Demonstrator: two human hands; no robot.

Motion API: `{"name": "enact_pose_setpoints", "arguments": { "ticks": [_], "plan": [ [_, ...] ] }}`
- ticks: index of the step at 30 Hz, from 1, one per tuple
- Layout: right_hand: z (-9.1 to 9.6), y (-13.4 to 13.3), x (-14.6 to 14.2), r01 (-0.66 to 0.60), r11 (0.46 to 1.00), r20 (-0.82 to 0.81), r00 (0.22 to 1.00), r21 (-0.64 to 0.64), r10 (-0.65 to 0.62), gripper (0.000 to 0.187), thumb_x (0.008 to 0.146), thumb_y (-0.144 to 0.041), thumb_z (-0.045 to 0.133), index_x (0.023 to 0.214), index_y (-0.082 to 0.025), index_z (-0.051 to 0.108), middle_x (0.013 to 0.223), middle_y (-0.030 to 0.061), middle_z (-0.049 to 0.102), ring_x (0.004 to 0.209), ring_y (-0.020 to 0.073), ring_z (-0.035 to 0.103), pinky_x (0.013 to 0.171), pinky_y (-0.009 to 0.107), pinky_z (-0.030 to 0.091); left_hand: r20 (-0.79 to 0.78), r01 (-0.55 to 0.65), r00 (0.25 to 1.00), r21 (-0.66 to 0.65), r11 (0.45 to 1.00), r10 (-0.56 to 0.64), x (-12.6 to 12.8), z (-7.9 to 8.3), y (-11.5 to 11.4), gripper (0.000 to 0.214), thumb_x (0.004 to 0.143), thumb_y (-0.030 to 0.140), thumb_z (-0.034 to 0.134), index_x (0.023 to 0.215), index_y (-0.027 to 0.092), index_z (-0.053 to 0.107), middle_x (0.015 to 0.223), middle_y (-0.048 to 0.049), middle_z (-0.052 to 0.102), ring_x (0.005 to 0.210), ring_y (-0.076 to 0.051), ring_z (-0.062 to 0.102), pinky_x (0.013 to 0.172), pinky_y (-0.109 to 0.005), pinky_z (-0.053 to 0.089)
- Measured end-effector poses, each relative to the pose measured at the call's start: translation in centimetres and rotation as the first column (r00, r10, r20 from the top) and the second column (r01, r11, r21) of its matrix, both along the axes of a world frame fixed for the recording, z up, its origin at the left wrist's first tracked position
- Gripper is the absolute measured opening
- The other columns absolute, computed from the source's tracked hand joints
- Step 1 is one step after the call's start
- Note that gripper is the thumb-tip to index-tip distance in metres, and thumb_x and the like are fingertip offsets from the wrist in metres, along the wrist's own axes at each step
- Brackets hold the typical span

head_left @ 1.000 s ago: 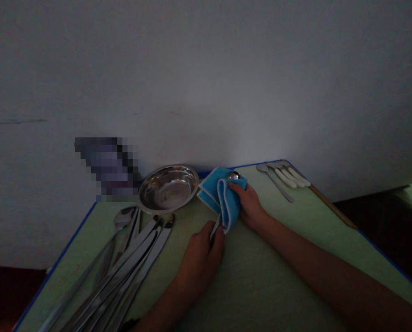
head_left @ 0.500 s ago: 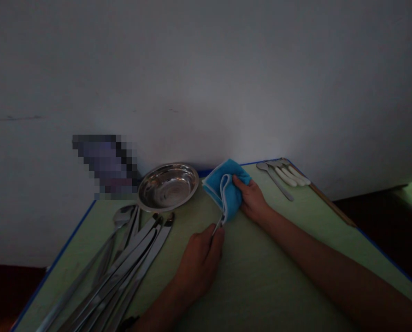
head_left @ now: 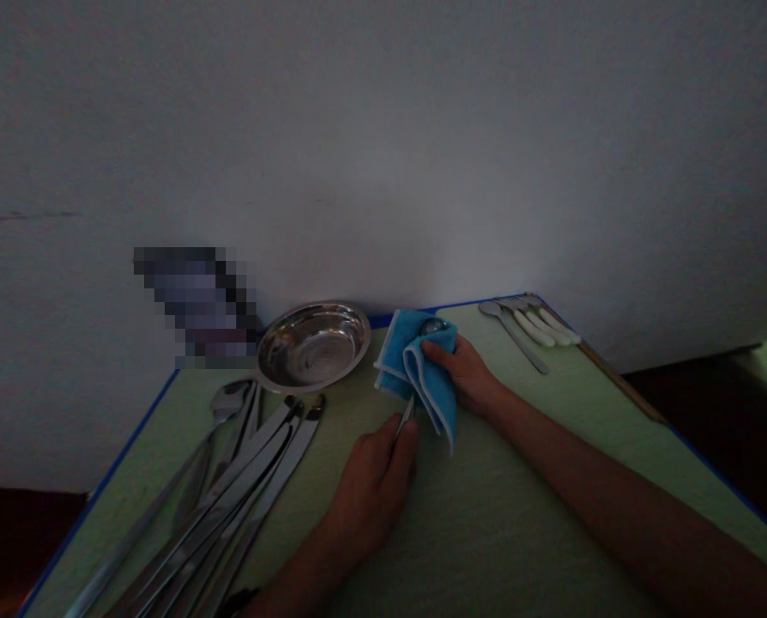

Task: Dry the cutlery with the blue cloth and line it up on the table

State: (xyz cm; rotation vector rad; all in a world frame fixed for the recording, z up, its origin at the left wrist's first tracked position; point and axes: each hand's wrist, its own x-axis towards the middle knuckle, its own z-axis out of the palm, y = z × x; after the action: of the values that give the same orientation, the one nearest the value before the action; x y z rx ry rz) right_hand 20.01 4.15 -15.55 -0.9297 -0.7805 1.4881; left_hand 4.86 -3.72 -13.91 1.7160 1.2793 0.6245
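Note:
My left hand (head_left: 374, 481) is closed round the handle of a metal spoon (head_left: 432, 327), which slants up and away from me. A blue cloth (head_left: 397, 339) with pale edging is folded about the spoon, covering the middle of it; only the bowl's upper part and a bit of handle show. My right hand (head_left: 470, 371) grips the cloth at its right side, thumb on top near the bowl. Both hands are held above the green tabletop (head_left: 474, 498).
A shiny metal dish (head_left: 312, 348) stands by the wall. Long metal utensils (head_left: 229, 506) lie piled at the left. At the far right are another spoon (head_left: 516, 339) and several white-handled utensils (head_left: 541, 326). A blurred-out object (head_left: 196, 300) leans against the wall.
My right hand has shifted slightly, and the cloth has slid up off the lower handle. The spoon's bowl now shows above the cloth. My left hand has hardly moved.

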Motion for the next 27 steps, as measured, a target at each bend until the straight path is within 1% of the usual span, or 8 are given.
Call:
{"name": "enact_pose_setpoints", "arguments": {
  "ticks": [2,5,9,14,19,23,27],
  "plan": [
    [0.16,-0.12,0.04,-0.035,0.999,-0.001,0.999,-0.007,0.035,0.034,0.052,-0.026,0.078,0.082,-0.018,0.064,0.071,-0.0001,0.070,0.058,0.0133,0.062,0.058,0.026,0.051,-0.001,0.008,1.000,-0.003,1.000,-0.008,-0.06,-0.04,-0.01,0.035,0.090,0.040,0.029,0.067,0.019,0.044,0.054,0.0044,0.044,0.050,-0.012,0.044,0.051,-0.025,0.031],
    [0.19,-0.08,-0.01,-0.050,0.999,-0.013,0.999,-0.019,0.050,0.028,0.056,-0.029,0.076,0.079,-0.018,0.064,0.069,0.0000,0.069,0.057,0.0125,0.062,0.058,0.025,0.050,-0.034,0.027,0.999,0.006,1.000,-0.027,-0.12,-0.07,-0.08,0.035,0.091,0.039,0.028,0.068,0.019,0.044,0.054,0.0038,0.045,0.051,-0.012,0.045,0.052,-0.025,0.031],
    [-0.04,0.14,-0.10,-0.029,0.999,-0.034,0.999,-0.035,0.028,0.022,0.062,-0.036,0.071,0.070,-0.018,0.063,0.060,-0.0024,0.066,0.051,0.0104,0.058,0.055,0.023,0.048,-0.088,0.066,0.994,0.034,0.997,-0.063,-0.13,-0.05,-0.21,0.034,0.091,0.039,0.027,0.070,0.019,0.045,0.054,0.0039,0.044,0.053,-0.013,0.046,0.053,-0.026,0.030],
    [-0.35,0.25,-0.22,0.010,0.999,-0.039,0.999,-0.041,-0.012,0.024,0.064,-0.041,0.069,0.067,-0.018,0.061,0.053,-0.0045,0.061,0.046,0.0098,0.054,0.051,0.023,0.047,-0.104,0.071,0.992,0.039,0.997,-0.066,-0.13,0.10,-0.30,0.033,0.091,0.037,0.027,0.070,0.019,0.046,0.055,0.0033,0.046,0.053,-0.014,0.047,0.054,-0.026,0.030],
    [-0.53,0.27,-0.39,0.043,0.999,-0.021,0.999,-0.030,-0.043,0.028,0.067,-0.046,0.065,0.066,-0.018,0.059,0.053,-0.0037,0.061,0.047,0.0106,0.055,0.054,0.025,0.048,-0.100,0.108,0.990,0.045,0.993,-0.103,-0.25,0.10,-0.24,0.031,0.091,0.034,0.028,0.069,0.019,0.045,0.054,0.0033,0.045,0.052,-0.014,0.046,0.053,-0.026,0.029],
    [-0.54,0.30,-0.44,0.037,0.999,0.003,0.999,-0.021,-0.037,0.027,0.069,-0.045,0.064,0.066,-0.019,0.058,0.054,-0.0033,0.062,0.052,0.0126,0.058,0.058,0.026,0.049,-0.087,0.087,0.993,0.053,0.995,-0.082,-0.23,0.13,-0.24,0.031,0.090,0.034,0.030,0.068,0.019,0.045,0.054,0.0030,0.046,0.052,-0.013,0.046,0.052,-0.025,0.030],
    [-0.28,0.14,-0.39,0.020,0.999,0.037,0.999,-0.044,-0.018,0.028,0.067,-0.047,0.064,0.070,-0.019,0.059,0.057,-0.0030,0.064,0.056,0.0141,0.060,0.059,0.027,0.049,-0.012,0.007,1.000,0.024,1.000,-0.007,-0.14,0.14,-0.25,0.036,0.090,0.039,0.030,0.064,0.018,0.045,0.052,0.0042,0.043,0.050,-0.012,0.043,0.050,-0.024,0.029]
  ]
}}
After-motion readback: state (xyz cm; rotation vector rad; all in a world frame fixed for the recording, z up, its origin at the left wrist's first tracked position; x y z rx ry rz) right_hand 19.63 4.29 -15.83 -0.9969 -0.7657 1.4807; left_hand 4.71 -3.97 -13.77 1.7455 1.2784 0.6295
